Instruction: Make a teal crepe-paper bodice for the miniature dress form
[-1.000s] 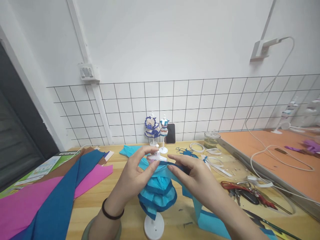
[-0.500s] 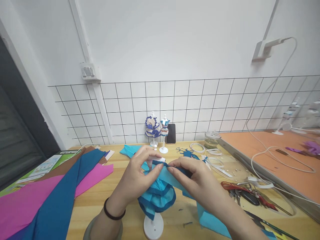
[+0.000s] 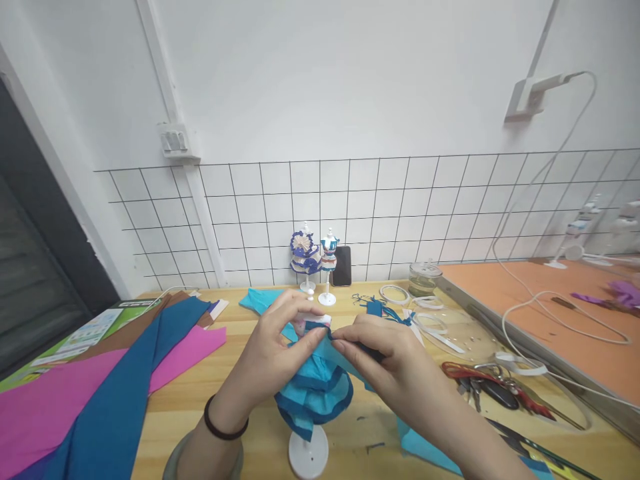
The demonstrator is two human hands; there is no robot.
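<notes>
A small white dress-form mannequin on a round base (image 3: 309,453) stands in front of me, wearing a tiered turquoise paper skirt (image 3: 320,400) edged in dark blue. My left hand (image 3: 275,350) is at its upper body, thumb and fingers pinching a turquoise strip (image 3: 345,361) with a dark blue edge. Just to the right, my right hand (image 3: 395,353) pinches the same strip between thumb and index finger, close to my left fingertips. Turquoise paper (image 3: 427,452) lies on the table under my right forearm. My fingers partly cover the mannequin's top.
Pink (image 3: 200,340) and dark blue paper sheets (image 3: 115,393) lie at left. Two dressed mini mannequins (image 3: 329,263) and a phone (image 3: 343,267) stand behind. At right are a clear jar (image 3: 424,280), tape rolls, keys (image 3: 493,387), scissors (image 3: 535,447) and an orange board (image 3: 540,293).
My right fingertips have shifted slightly left and down, and the dark blue edge between the two pinches looks shorter and more gathered. My left hand stays nearly in place.
</notes>
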